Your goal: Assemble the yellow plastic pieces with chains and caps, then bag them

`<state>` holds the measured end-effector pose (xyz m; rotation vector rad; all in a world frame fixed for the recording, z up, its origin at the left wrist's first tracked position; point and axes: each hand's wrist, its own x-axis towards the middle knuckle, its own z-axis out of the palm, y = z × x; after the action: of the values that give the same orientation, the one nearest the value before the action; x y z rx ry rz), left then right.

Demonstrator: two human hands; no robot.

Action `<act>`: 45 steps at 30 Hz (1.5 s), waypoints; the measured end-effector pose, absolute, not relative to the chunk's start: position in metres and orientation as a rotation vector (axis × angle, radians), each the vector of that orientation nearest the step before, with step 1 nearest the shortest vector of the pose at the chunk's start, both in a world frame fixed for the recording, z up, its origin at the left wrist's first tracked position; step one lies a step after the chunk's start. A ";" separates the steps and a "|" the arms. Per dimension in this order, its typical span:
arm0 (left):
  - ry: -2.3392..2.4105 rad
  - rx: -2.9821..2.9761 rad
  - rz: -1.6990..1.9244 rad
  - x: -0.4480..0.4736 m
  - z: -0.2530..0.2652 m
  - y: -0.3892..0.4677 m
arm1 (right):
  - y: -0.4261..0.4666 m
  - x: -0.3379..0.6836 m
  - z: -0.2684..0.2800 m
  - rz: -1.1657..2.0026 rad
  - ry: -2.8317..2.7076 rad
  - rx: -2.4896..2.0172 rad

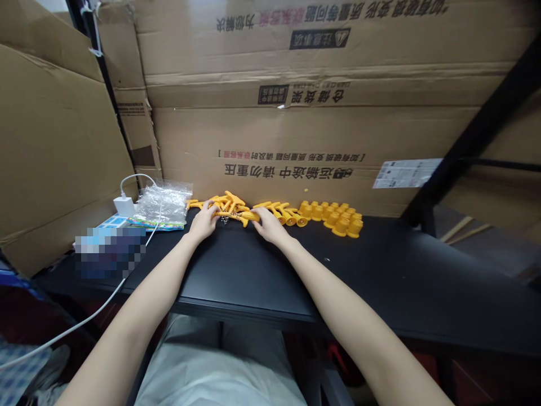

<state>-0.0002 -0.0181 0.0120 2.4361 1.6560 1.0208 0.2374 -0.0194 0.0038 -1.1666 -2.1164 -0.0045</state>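
Note:
My left hand (204,223) is closed, with fingertips pinching one end of a yellow branch-shaped plastic piece (230,215). From the other side my right hand (269,225) grips a yellow plastic piece (250,216) that meets it between the hands; whether they are joined I cannot tell. Small silvery bits (224,220) lie just below, too tiny to name. Behind my hands is a loose pile of yellow forked pieces (230,200). Right of my right hand, several yellow forked pieces with round cup-like ends (290,219) lie in a row.
Several yellow cup-shaped pieces (341,217) stand grouped on the black tabletop (253,270). To the left are a clear plastic bag (163,204), a white charger (124,205) with its cable (105,304), and a blurred-out item (110,252). Cardboard (270,129) walls the back.

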 end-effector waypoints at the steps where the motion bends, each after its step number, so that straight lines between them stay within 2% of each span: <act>1: 1.636 2.442 1.018 0.001 0.012 -0.019 | -0.021 0.235 0.005 -0.006 -2.129 -1.135; 7: 1.445 2.524 1.060 0.005 0.013 -0.020 | -0.030 0.224 0.013 -0.015 -2.178 -0.988; 16: 1.613 2.402 0.965 0.006 0.019 -0.023 | -0.032 0.225 0.016 0.031 -2.064 -0.960; 22: 1.866 2.310 0.872 0.008 0.024 -0.030 | -0.023 0.227 0.013 0.340 -1.881 -1.010; 28: 1.885 2.375 0.856 0.007 0.028 -0.033 | -0.019 0.234 0.015 0.726 -1.788 -0.928; 38: 1.871 2.462 0.872 0.008 0.027 -0.034 | -0.030 0.229 0.022 1.081 -1.644 -1.033; 45: 1.755 2.482 0.960 0.005 0.022 -0.031 | -0.031 0.233 0.023 1.099 -1.694 -0.995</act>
<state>0.0054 -0.0309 0.0222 2.4822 1.7554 0.9599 0.2329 -0.0313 0.0231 -0.9948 -1.6941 1.0989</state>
